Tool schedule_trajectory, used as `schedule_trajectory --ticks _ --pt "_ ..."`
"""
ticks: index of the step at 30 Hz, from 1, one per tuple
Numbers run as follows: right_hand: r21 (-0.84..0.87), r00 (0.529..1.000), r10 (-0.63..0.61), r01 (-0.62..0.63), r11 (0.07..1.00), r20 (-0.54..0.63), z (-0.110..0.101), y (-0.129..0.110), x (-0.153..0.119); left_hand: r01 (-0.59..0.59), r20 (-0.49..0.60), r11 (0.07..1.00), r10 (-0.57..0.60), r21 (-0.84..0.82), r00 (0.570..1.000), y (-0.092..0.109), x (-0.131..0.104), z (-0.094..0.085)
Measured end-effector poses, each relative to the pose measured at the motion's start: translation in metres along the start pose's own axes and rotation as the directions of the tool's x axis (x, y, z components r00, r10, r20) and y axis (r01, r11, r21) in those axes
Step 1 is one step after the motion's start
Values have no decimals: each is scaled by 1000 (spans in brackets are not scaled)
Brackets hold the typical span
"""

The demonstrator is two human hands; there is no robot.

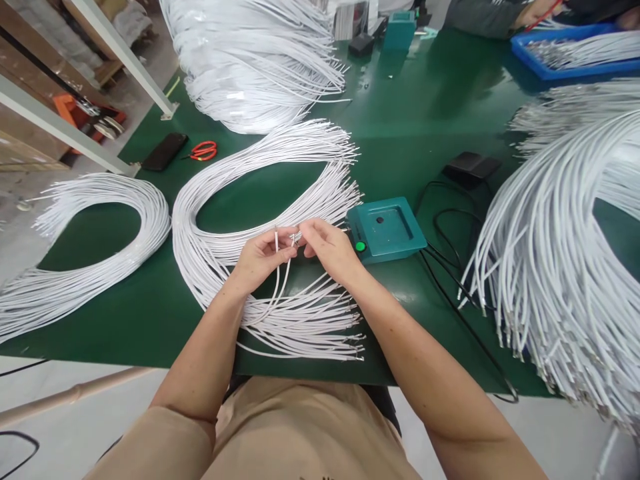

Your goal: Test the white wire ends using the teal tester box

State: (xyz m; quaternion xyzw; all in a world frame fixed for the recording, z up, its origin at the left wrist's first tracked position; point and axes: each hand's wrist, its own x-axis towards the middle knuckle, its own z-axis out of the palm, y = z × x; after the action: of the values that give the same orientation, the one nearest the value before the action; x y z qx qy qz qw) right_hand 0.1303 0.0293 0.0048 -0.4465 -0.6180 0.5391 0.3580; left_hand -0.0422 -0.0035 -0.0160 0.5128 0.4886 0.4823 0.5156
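Observation:
My left hand (263,257) is closed on a white cable (278,283), whose end sticks up between the fingers. Close beside it, my right hand (327,248) pinches the tip of a white cable at the same spot; the small part between the fingertips is too fine to make out. Under both hands lies a looped bundle of white cables (187,227), its metal-tipped ends fanned to the right. Just right of my right hand stands a small teal device (413,230) with a lit green button (361,247).
Around me on the green table (400,313) are more cable bundles: left (155,230), back (250,60) and right (540,200). Red-handled snips (203,151) lie by a dark phone (165,151). Black cords (463,320) run beside a black pedal-like block (470,167). A co-worker's hand (537,12) is near a blue tray (535,63).

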Motion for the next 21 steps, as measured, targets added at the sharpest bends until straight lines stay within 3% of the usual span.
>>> schedule_trajectory --ticks 3,5,7,9,11,13,16,21 --pt "-194 995 -92 98 976 40 1 1 -1 34 14 999 -34 -27 999 0 0 0" --pt "-374 970 -234 243 895 69 -1 4 -2 105 42 991 -102 -79 994 2 0 -1" --pt "-564 903 -396 416 714 165 -4 6 -2 205 80 965 -194 -162 978 4 1 -1" --pt "-697 819 -488 538 473 301 -8 6 -2 289 109 928 -270 -235 957 5 3 0" --pt "-784 789 -501 544 298 356 -14 4 0 302 86 918 -290 -256 953 2 5 2" --pt "-870 830 -478 435 233 287 -19 1 2 249 15 941 -253 -229 967 -2 8 5" --pt "-929 898 -390 304 210 206 -28 0 6 169 -74 977 -180 -132 981 -9 13 10" --pt "-913 921 -282 337 230 269 -35 0 11 128 -101 992 -127 -2 987 -12 17 14"
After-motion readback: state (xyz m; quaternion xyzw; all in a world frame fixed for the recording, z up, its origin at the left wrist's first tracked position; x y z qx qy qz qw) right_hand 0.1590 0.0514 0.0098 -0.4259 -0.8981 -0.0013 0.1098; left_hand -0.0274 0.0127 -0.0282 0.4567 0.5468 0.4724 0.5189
